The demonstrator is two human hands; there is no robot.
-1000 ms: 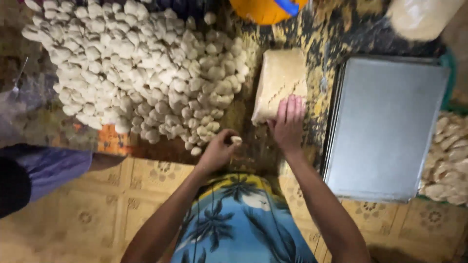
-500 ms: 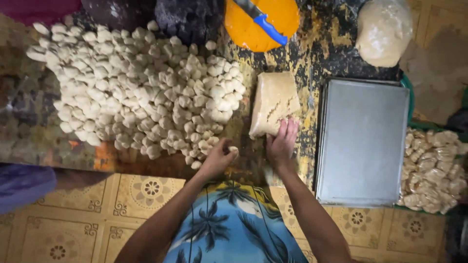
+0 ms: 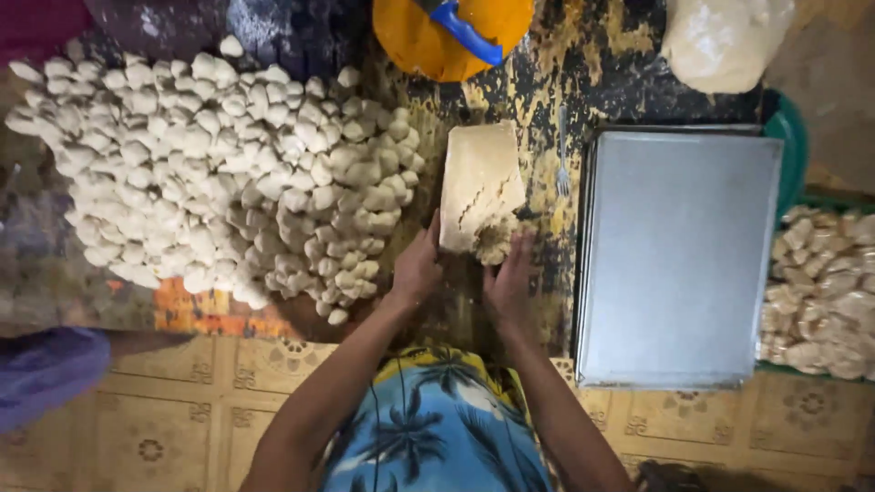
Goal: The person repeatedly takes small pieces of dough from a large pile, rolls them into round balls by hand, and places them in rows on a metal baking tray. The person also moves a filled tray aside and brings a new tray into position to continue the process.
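both hands grip a dough slab on the dark worn tabletop above patterned floor tiles.

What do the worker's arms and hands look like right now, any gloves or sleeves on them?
No gloves: the left hand and right hand are bare, with no rings, watch or bands visible. Both forearms are uncovered up to the bottom edge of the picture, so no sleeve shows on them. The garment below is a blue shirt printed with dark palm trees and yellow patches.
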